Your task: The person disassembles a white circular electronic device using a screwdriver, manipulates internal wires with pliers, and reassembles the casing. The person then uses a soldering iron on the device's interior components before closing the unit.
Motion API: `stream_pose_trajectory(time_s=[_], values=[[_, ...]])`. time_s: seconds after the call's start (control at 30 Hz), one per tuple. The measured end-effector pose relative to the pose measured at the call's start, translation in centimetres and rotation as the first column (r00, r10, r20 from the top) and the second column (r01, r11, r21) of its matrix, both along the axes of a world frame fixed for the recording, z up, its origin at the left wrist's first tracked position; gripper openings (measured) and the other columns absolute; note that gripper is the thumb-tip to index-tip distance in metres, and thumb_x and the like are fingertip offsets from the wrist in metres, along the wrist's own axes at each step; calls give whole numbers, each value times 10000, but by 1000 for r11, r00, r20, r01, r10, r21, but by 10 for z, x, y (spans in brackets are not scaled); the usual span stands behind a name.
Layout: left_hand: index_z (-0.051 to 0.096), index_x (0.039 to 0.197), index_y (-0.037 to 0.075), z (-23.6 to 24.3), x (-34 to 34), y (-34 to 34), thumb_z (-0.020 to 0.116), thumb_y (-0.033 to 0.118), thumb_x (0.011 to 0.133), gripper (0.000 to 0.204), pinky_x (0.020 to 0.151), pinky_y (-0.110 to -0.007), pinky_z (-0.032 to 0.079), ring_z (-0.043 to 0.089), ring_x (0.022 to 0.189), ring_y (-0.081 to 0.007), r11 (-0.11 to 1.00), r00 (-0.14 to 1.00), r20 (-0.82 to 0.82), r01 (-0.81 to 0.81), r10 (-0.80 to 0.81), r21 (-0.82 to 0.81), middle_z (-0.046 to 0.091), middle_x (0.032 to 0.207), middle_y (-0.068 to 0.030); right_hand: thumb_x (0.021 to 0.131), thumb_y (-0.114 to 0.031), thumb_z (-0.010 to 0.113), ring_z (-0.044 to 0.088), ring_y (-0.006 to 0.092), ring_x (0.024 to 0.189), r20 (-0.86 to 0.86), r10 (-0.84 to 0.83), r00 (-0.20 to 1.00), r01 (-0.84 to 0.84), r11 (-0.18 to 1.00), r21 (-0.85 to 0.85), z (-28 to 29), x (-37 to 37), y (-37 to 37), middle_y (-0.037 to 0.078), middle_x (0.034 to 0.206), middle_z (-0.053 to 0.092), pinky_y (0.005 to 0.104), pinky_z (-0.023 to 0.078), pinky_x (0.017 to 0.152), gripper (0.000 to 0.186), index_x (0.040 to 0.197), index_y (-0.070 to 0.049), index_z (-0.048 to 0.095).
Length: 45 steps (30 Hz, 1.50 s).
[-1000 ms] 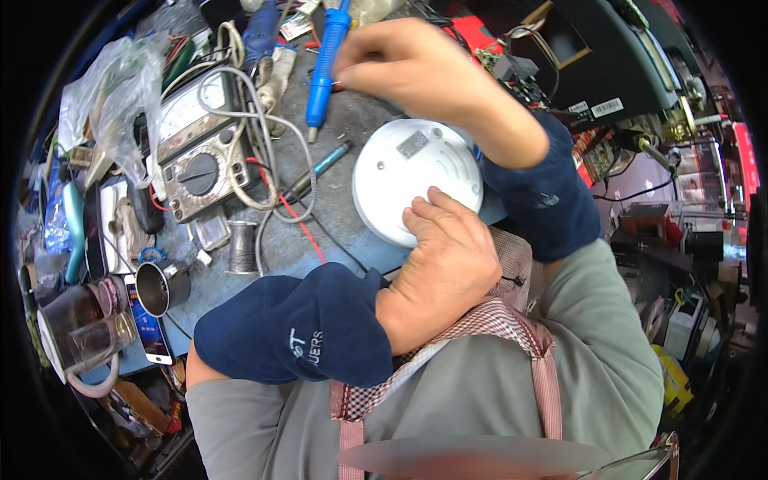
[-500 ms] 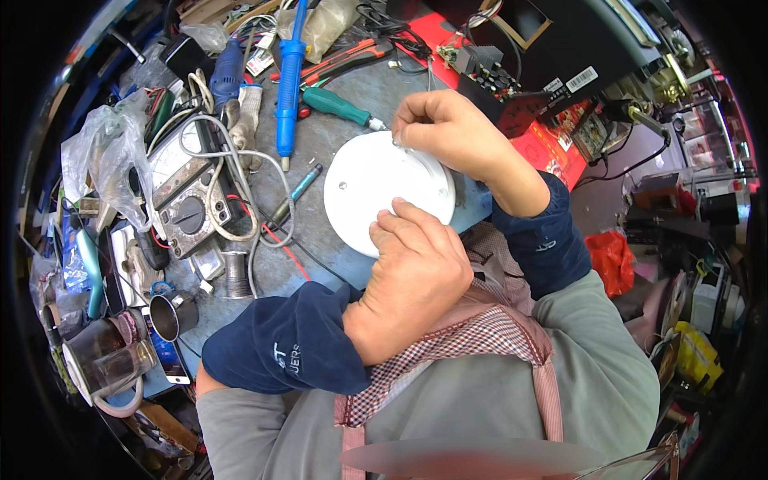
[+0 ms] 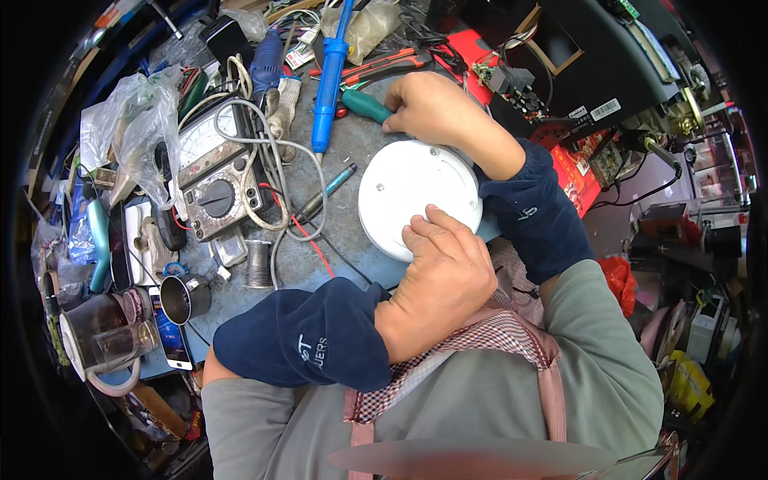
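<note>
A round white disc (image 3: pixel 416 196), like a lamp base or cover, lies on the grey-blue bench with small screws or holes near its rim. My left hand (image 3: pixel 452 268) holds the disc by its near edge, fingertips resting on its top face. Just beyond the disc's far edge, my right hand (image 3: pixel 436 108) has its fingers curled round the end of a screwdriver with a green handle (image 3: pixel 366 105). The hand covers the tool's tip. To the left of the disc lie a blue soldering iron (image 3: pixel 329 92) and a teal pen-like tool (image 3: pixel 336 182).
At the left stand an analog multimeter (image 3: pixel 214 196) with tangled grey cable, a solder spool (image 3: pixel 258 264), a metal cup (image 3: pixel 185 298), a phone (image 3: pixel 172 328) and a glass pitcher (image 3: pixel 108 336). A black casing (image 3: pixel 632 72) with exposed circuit boards takes up the far right.
My right hand has left the disc's rim and moved to the green screwdriver, closing on its end. My left hand stays on the disc. The whole view has shifted somewhat.
</note>
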<state>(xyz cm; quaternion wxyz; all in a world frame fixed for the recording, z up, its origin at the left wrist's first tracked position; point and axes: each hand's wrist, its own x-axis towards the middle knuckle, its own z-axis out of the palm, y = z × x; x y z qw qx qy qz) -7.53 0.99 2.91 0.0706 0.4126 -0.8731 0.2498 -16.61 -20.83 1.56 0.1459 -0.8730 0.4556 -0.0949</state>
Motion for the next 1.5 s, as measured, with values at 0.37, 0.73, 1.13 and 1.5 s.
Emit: stream_pose_trajectory(time_s=[0.37, 0.73, 1.13, 1.5], values=[[779, 981, -144, -3, -4, 0, 661, 202, 965, 366, 759, -516, 663, 780, 882, -463, 999, 999, -22, -22, 23, 41, 742, 1064, -432, 896, 166, 634, 662, 139, 1169, 983, 105, 153, -24, 994, -102, 52, -37, 60, 89, 1412, 621, 298, 578, 963, 1069, 1785, -124, 115], [765, 971, -109, 0, -3, -1, 676, 214, 939, 336, 740, -512, 664, 781, 859, -452, 999, 997, -67, -25, 28, 42, 741, 970, -381, 838, 101, 761, 764, 262, 1016, 898, 320, 302, -40, 945, -324, 23, -21, 92, 212, 1238, 677, 369, 680, 836, 1071, 1706, -42, 151], [765, 996, -106, -2, -4, -1, 685, 155, 896, 291, 642, -465, 593, 707, 822, -383, 1000, 1000, -26, -16, 16, 24, 678, 920, -273, 829, 103, 790, 742, 254, 1093, 928, 355, 116, -117, 933, -342, 26, 1, 99, 199, 1409, 643, 363, 645, 869, 1007, 1687, -14, 275], [764, 978, -103, 2, -1, 1, 676, 136, 844, 288, 643, -495, 576, 686, 817, -370, 995, 1000, -30, 1, 2, 97, 660, 881, -239, 790, 154, 765, 716, 360, 1284, 558, 708, 434, -480, 705, -522, 55, -3, 76, 261, 1549, 562, 420, 682, 945, 936, 1621, 56, 346]])
